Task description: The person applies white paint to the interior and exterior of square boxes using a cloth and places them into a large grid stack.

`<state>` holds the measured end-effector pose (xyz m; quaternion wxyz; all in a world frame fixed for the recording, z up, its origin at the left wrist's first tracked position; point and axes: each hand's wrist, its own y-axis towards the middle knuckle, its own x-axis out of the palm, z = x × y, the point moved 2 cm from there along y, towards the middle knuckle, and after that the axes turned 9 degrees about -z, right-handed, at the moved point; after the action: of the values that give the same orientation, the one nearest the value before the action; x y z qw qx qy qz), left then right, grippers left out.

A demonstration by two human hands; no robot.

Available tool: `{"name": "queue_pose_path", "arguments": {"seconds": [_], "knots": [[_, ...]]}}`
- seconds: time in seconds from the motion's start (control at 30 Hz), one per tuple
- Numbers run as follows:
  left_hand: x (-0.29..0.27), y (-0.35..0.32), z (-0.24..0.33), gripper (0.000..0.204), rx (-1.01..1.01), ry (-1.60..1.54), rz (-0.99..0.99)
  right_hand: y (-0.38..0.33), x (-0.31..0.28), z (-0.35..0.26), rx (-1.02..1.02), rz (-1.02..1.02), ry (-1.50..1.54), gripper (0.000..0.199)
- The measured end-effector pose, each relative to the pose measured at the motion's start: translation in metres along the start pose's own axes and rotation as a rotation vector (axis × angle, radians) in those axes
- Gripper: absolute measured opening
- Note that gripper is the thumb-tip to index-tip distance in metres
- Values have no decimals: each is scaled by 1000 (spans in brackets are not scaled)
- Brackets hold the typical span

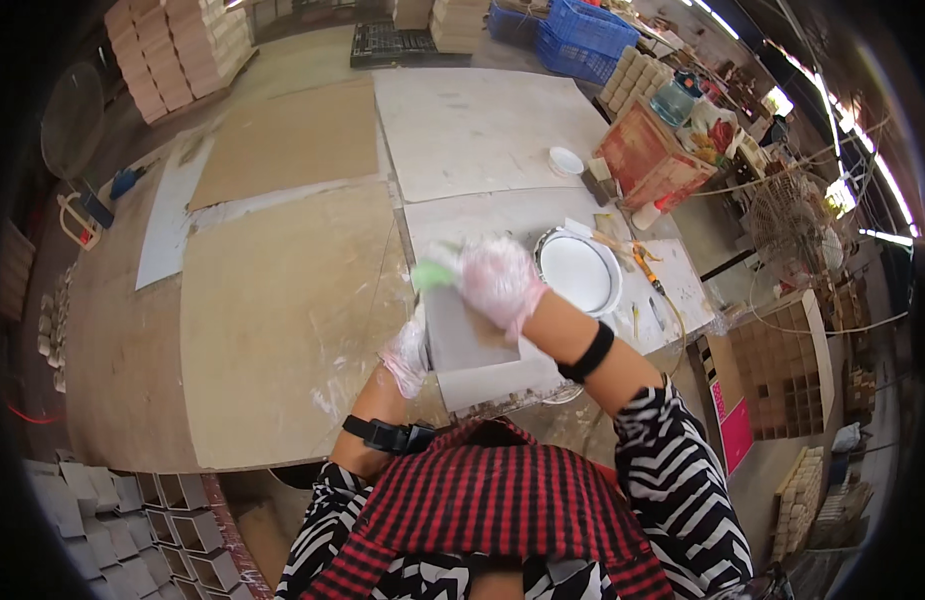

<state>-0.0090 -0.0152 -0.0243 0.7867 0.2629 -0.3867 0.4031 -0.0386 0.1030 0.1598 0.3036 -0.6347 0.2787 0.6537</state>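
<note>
My right hand (499,280), in a thin, whitish-stained glove, is over a flat grey panel (472,330). Its blurred fingers are closed on a light green piece (434,276), whose kind I cannot make out, at the panel's far left corner. At the panel's left edge is my left hand (408,358), gloved the same way, its fingers closed along that edge. Just right of my right hand stands an open round bucket (579,272) of white liquid, probably paint or glue. My right wrist and hand cover part of the panel.
Beyond the bucket are a small white bowl (565,161) and an orange-handled air gun (644,258) with a hose. Large flat boards (292,300) cover the table. A red box (647,155) stands at the right edge, with blue crates (587,38) farther back.
</note>
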Motion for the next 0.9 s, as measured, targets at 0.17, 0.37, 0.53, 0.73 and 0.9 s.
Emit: {"name": "queue_pose_path", "arguments": {"seconds": [0.17,0.37,0.53,0.73,0.9], "knots": [[64,-7,31,39,48,-221,7,-19,-14,38,209,155,747,45],[50,-11,29,34,9,-241,183,-39,25,31,320,129,1173,43],[62,2,33,35,5,-51,-71,-63,18,10,-135,2,739,38],[97,-4,48,38,-49,-172,-79,-43,-14,-40,-183,-97,-132,46],[85,-3,46,39,-3,-333,-233,-61,7,-48,-361,27,-140,50]]}}
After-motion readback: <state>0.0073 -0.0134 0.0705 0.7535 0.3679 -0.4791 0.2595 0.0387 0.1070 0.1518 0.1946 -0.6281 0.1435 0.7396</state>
